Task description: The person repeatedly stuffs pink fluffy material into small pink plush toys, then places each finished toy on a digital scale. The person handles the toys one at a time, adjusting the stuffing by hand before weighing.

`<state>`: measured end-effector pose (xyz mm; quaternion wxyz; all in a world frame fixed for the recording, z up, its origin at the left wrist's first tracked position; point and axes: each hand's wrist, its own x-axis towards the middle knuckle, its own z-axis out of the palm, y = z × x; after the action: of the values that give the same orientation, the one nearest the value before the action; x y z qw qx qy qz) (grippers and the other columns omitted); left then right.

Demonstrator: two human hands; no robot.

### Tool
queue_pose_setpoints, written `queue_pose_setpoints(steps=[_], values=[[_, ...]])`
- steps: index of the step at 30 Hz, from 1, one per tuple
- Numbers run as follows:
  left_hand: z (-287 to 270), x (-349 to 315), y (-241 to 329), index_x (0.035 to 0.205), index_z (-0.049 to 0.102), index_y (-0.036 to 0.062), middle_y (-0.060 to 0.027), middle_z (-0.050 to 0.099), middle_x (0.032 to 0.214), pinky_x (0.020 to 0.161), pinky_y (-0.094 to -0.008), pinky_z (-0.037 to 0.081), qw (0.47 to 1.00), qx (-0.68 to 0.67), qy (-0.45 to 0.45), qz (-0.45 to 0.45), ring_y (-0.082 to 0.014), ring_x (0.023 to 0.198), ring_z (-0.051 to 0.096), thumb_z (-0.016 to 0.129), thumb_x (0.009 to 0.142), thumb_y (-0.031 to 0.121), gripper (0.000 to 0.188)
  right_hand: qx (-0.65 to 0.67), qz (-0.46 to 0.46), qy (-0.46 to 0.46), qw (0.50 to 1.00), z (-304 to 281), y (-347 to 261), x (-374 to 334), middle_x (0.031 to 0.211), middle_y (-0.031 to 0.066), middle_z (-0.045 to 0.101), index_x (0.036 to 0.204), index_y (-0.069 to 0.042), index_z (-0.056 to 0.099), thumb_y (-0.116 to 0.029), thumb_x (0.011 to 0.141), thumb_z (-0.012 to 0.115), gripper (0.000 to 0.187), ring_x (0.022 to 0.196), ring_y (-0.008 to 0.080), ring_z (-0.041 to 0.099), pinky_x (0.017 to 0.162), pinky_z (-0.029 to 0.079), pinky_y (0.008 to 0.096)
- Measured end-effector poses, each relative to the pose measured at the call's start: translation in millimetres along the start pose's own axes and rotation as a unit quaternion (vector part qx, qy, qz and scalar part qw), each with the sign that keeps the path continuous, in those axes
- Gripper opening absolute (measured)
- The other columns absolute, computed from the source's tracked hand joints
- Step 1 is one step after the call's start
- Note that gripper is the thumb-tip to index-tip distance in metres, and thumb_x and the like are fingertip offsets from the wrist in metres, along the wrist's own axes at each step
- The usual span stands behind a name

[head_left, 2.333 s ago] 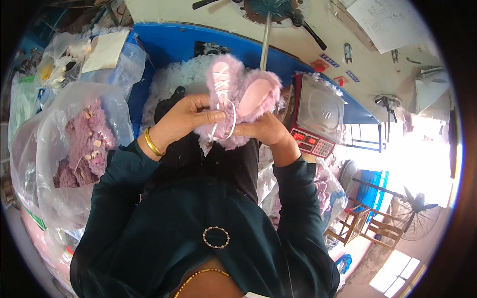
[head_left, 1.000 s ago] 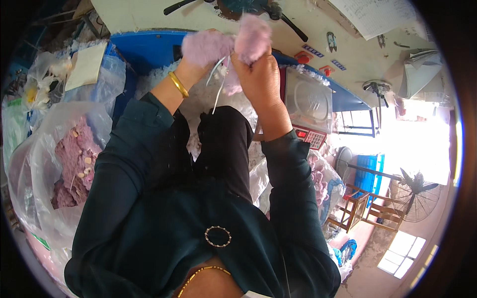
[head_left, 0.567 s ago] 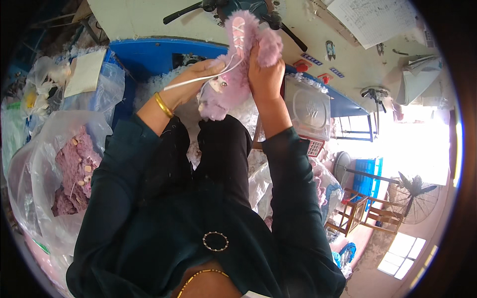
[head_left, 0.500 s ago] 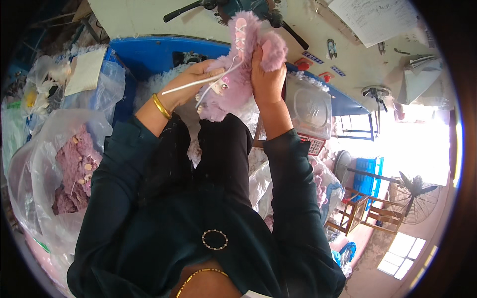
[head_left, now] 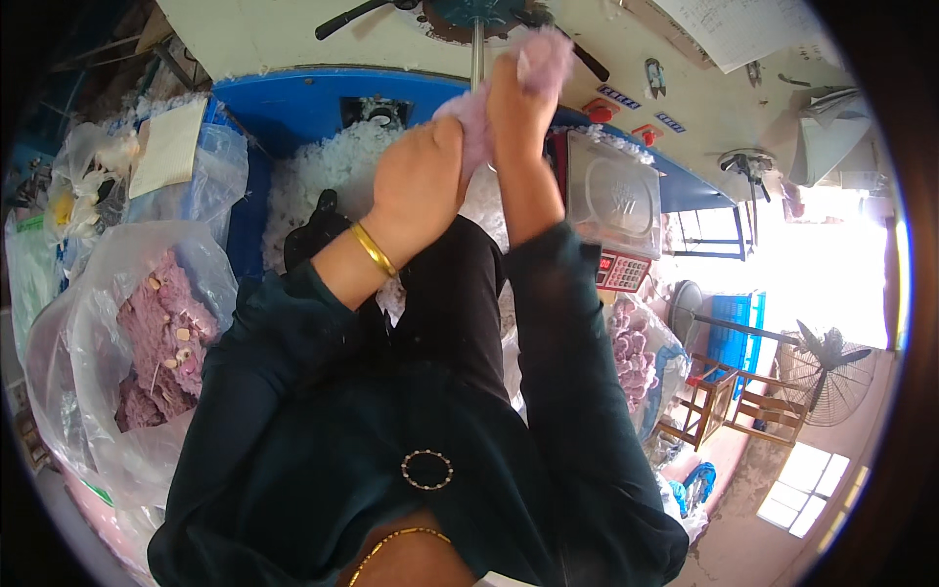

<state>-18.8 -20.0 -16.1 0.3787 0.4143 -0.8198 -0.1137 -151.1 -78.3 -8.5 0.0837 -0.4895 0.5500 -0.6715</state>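
Both hands grip a pink-purple plush toy (head_left: 475, 122) at the front edge of the machine table. My left hand (head_left: 419, 176) is closed round its near left side, with the back of the hand toward me. Higher up and to the right, my right hand (head_left: 518, 117) is closed on it, and a furry end (head_left: 545, 64) of the toy sticks out above the fist. A thin metal tube (head_left: 477, 59) comes from the machine and meets the toy between my hands; whether it goes inside is hidden. The hands cover most of the toy.
White fluffy stuffing (head_left: 328, 161) lies in the blue bin (head_left: 284, 93) below the table. At left, a clear plastic bag (head_left: 73, 357) holds pink plush pieces. A scale (head_left: 622, 271) with a clear tub (head_left: 614, 196) stands at right, near red buttons (head_left: 600, 111) and small pliers (head_left: 654, 76).
The toy has turned, so its laced part and white cords no longer show. My left hand has moved right and wrapped round it. The metal tube now shows above the toy.
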Motion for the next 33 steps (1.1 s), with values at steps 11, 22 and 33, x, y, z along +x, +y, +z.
queue_pose_setpoints(steps=[11,22,33], values=[[-14,-24,-1,0.093,0.052,0.0001,-0.0186,0.057,0.086,0.066,-0.0406,0.045,0.988,-0.137,0.012,-0.073,-0.0382,0.079,0.056,0.077,0.070,0.022,0.041,-0.152,0.063,-0.064,0.984,-18,-46,-20,0.088,0.0136,0.063,0.101,-0.003,0.057,-0.017,0.083,0.060,0.023,0.082,0.0233,0.061,0.073,0.047,0.0343],[-15,-24,-19,0.126,0.050,-0.0009,-0.0090,0.061,0.113,0.085,-0.0278,0.049,0.687,-0.658,-0.062,-0.302,-0.0138,0.096,0.060,0.046,0.098,0.035,0.046,0.271,0.397,-0.386,0.787,-95,-27,-57,0.083,0.0036,0.061,0.108,-0.001,0.058,-0.040,0.091,0.058,0.042,0.064,0.0100,0.053,0.052,0.041,0.0228],[-23,-33,-14,0.123,0.052,0.0036,-0.0082,0.060,0.113,0.083,-0.0295,0.052,0.553,-0.722,-0.196,-0.366,-0.0165,0.095,0.062,0.050,0.096,0.023,0.034,-0.050,-0.014,-0.504,0.862,-79,-67,-73,0.058,0.0144,0.052,0.071,-0.001,0.051,-0.030,0.082,0.070,0.036,0.048,0.0284,0.047,0.045,0.037,0.0345]])
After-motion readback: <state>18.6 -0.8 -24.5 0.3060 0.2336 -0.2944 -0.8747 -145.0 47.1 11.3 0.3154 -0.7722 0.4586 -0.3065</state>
